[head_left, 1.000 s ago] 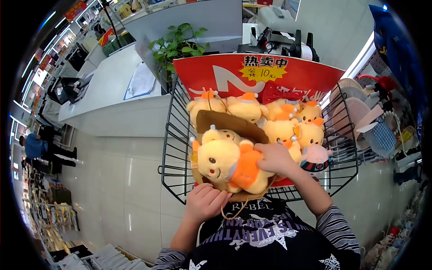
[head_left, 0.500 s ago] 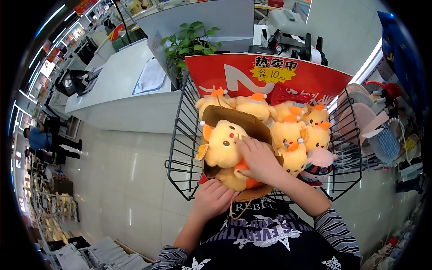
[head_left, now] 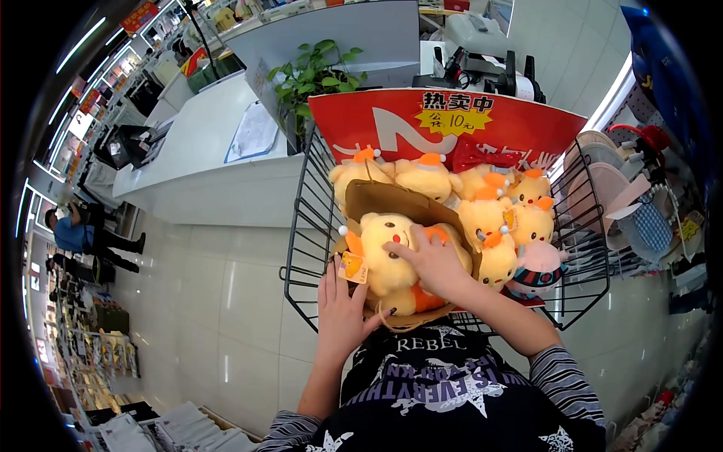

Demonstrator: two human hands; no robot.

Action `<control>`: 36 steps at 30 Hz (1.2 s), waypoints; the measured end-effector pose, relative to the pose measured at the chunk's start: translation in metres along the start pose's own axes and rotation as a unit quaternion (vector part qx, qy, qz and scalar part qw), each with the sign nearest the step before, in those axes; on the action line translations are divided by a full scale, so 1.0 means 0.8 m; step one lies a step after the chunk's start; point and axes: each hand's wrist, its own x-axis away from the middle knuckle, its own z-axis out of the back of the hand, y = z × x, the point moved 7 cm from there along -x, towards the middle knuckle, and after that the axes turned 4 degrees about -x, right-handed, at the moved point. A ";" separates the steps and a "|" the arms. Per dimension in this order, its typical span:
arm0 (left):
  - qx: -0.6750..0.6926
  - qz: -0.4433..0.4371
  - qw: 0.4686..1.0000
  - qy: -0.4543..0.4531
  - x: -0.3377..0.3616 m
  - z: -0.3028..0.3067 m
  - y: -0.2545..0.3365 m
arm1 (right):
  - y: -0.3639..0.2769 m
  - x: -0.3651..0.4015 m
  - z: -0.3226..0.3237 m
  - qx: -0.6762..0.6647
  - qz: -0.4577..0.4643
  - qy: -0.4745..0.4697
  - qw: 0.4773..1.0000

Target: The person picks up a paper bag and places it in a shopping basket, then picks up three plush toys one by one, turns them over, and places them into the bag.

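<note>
A brown paper bag (head_left: 399, 197) with a twisted cord handle lies tilted on top of the toys in a black wire basket (head_left: 307, 203). Inside its mouth is a yellow plush toy (head_left: 384, 260) with an orange hat and a cardboard tag (head_left: 352, 267). My left hand (head_left: 343, 309) rests along the bag's near left side, fingers stretched out, close to the tag. Across the toy's face and upper body lies my right hand (head_left: 435, 264), thumb and fingers apart. Another orange-and-yellow part shows in the bag behind my right hand, partly hidden.
More yellow plush toys (head_left: 482, 218) and a pink plush toy (head_left: 538, 264) fill the basket's right side. A red sign (head_left: 361, 120) stands along its back. Beyond are a white counter (head_left: 181, 143) and a potted plant (head_left: 312, 75). A person (head_left: 83, 233) stands far left.
The plush toy has turned and sits slightly lower right in the bag. My left hand has opened and moved up along the bag's side. My right hand has shifted slightly over the toy.
</note>
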 end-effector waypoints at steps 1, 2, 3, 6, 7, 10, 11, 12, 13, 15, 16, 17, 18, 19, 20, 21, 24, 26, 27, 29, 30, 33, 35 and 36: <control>0.000 0.002 1.000 0.000 0.001 0.001 0.000 | -0.004 0.001 0.002 -0.011 0.004 -0.025 1.000; -0.030 0.007 0.999 -0.031 0.002 -0.002 -0.001 | -0.008 0.001 0.001 -0.023 0.008 -0.050 0.998; -0.060 0.013 0.996 -0.063 0.004 -0.006 -0.002 | -0.008 0.001 -0.001 -0.025 0.009 -0.050 0.998; -0.061 0.022 0.996 -0.069 0.009 -0.008 -0.009 | -0.021 0.002 0.023 0.062 0.097 0.089 0.989; -0.062 0.022 0.996 -0.068 0.010 -0.008 -0.010 | -0.023 0.000 0.023 0.060 0.114 0.076 0.989; -0.048 0.031 0.995 -0.079 0.014 -0.007 -0.019 | -0.030 0.000 0.023 0.064 0.134 0.054 0.987; -0.043 0.030 0.995 -0.079 0.014 -0.005 -0.021 | -0.033 0.000 0.022 0.071 0.137 0.045 0.987; -0.038 0.029 0.996 -0.079 0.014 -0.004 -0.022 | -0.035 0.000 0.022 0.070 0.138 0.045 0.987; -0.039 0.031 0.996 -0.078 0.014 -0.004 -0.023 | -0.034 -0.002 0.017 0.044 0.118 0.004 0.992; -0.043 0.026 0.997 -0.061 0.013 0.001 -0.021 | -0.033 -0.005 0.014 0.017 0.098 -0.036 0.994; -0.043 0.026 0.997 -0.060 0.012 0.001 -0.022 | -0.032 -0.007 0.015 0.022 0.096 -0.055 0.994; -0.030 0.037 0.998 -0.028 0.010 0.005 -0.024 | -0.032 -0.009 0.016 0.026 0.093 -0.073 0.993; -0.017 0.048 0.999 0.004 0.009 0.011 -0.027 | -0.033 -0.010 0.020 0.025 0.093 -0.071 0.993; -0.018 0.047 0.999 0.005 0.008 0.013 -0.031 | -0.035 -0.011 0.022 0.027 0.106 -0.085 0.990; -0.002 0.051 0.999 0.014 0.006 0.017 -0.037 | -0.037 -0.012 0.023 0.029 0.118 -0.098 0.988; 0.014 0.055 0.998 0.023 0.005 0.022 -0.043 | -0.036 -0.016 0.027 0.030 0.118 -0.095 0.988; 0.047 -0.033 0.998 0.009 0.004 0.045 -0.026 | -0.033 -0.031 0.054 -0.075 0.149 -0.026 0.986; 0.146 -0.143 0.979 0.005 0.007 0.054 -0.006 | -0.023 -0.034 0.095 -0.182 0.173 0.098 0.963; 0.146 -0.144 0.979 0.005 0.008 0.054 -0.004 | -0.023 -0.038 0.105 -0.183 0.172 0.099 0.963; 0.348 -0.240 0.901 -0.099 0.017 0.051 0.023 | -0.009 -0.038 0.151 -0.228 0.148 0.292 0.917; 0.360 -0.263 0.884 -0.143 0.021 0.048 0.033 | -0.003 -0.045 0.153 -0.227 0.147 0.294 0.917; 0.411 -0.263 0.856 -0.173 0.030 0.045 0.049 | 0.020 -0.063 0.144 -0.177 0.115 0.354 0.911; 0.431 -0.232 0.863 -0.125 0.024 0.047 0.041 | 0.029 -0.083 0.111 -0.136 0.121 0.263 0.947; 0.450 -0.200 0.867 -0.076 0.020 0.051 0.032 | 0.030 -0.083 0.109 -0.135 0.123 0.264 0.947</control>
